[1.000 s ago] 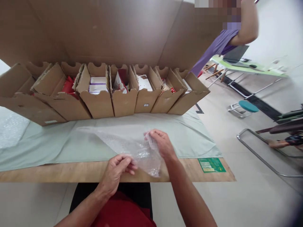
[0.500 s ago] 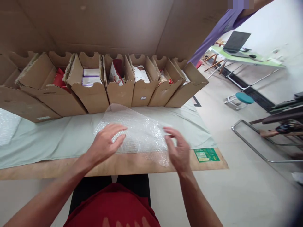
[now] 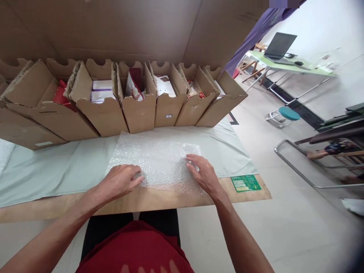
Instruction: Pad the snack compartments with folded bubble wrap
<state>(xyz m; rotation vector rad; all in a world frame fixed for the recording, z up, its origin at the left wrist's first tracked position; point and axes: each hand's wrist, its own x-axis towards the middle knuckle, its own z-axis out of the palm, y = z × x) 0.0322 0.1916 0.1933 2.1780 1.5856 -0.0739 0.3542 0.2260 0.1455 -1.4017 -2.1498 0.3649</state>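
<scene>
A clear sheet of bubble wrap (image 3: 156,159) lies flat on the table in front of me, its near edge reaching over the bare wood. My left hand (image 3: 121,182) rests at the sheet's left side, fingers loosely bent and apart from the thumb, holding nothing. Over the right part of the sheet is my right hand (image 3: 201,172), its fingers apart and pointing inward. Both hands seem to touch the wrap or hover just above it.
Behind the sheet stands a row of cardboard bins (image 3: 139,113) holding packets and small boxes. A pale green cloth (image 3: 79,163) covers most of the table. A green card (image 3: 246,183) lies at the right edge. Off to the right are a laptop (image 3: 280,47), a stool (image 3: 288,113) and another person's arm (image 3: 318,153).
The bubble wrap has settled from a raised, curled shape to lying flat. My hands have lowered onto or near it, the right one moving slightly inward.
</scene>
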